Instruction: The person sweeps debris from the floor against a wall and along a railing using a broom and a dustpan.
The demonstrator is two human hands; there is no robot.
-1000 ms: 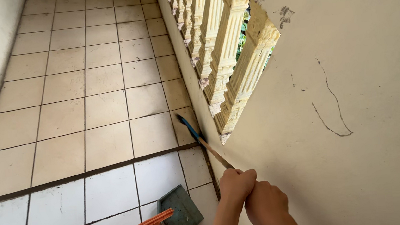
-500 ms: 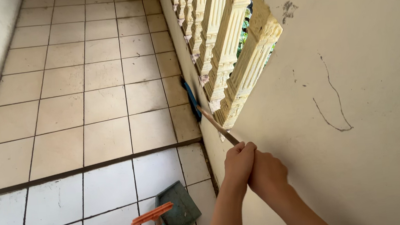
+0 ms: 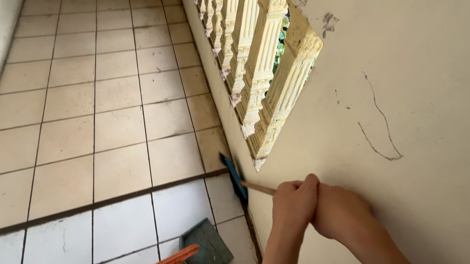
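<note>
Two hands, my left hand (image 3: 293, 201) and right hand (image 3: 338, 213), clench the thin wooden handle (image 3: 258, 188) of a blue-bristled broom (image 3: 234, 174), likely light and stiff.

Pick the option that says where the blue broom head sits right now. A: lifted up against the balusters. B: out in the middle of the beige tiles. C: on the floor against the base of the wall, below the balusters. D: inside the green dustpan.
C: the blue broom head sits low on the floor along the wall base, apart from the green dustpan.
</note>
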